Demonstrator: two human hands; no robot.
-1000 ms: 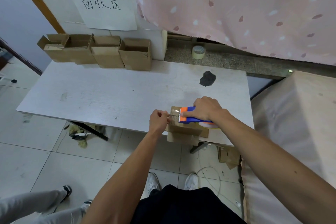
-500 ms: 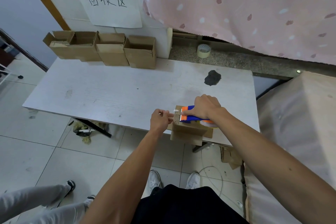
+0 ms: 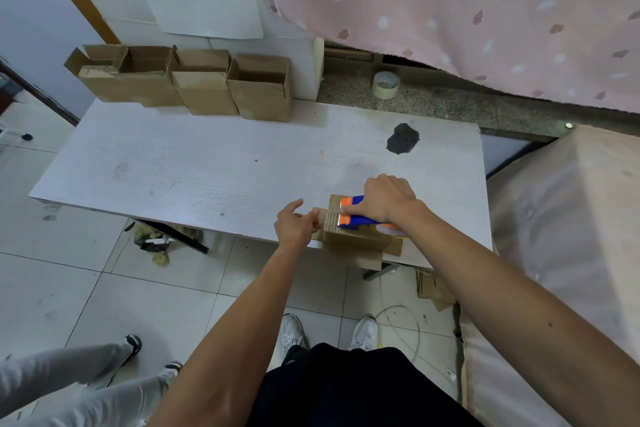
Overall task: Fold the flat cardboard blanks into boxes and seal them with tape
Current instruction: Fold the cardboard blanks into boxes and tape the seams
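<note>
Since half a second back, left hand [image 3: 296, 224] has loosened: forefinger lifted, other fingers curled against the left side of the box [image 3: 353, 241]. Whether they still pinch the tape, I cannot tell. Right hand [image 3: 388, 201] is wrapped round the tape dispenser [image 3: 356, 218], toothed end pressed on the box top. Box sits at the near edge of the table [image 3: 207, 166], toward the right corner, partly overhanging.

To do this well, I judge: keep the dispenser flat and pressed, tear cleanly on the teeth, then rub the strip down over the side.

Count: one box in work; four open boxes [image 3: 259, 94] in a row at the far left corner; one dispenser; one spare roll [image 3: 386, 85] on the ledge [image 3: 433, 104] beyond the far edge.
</note>
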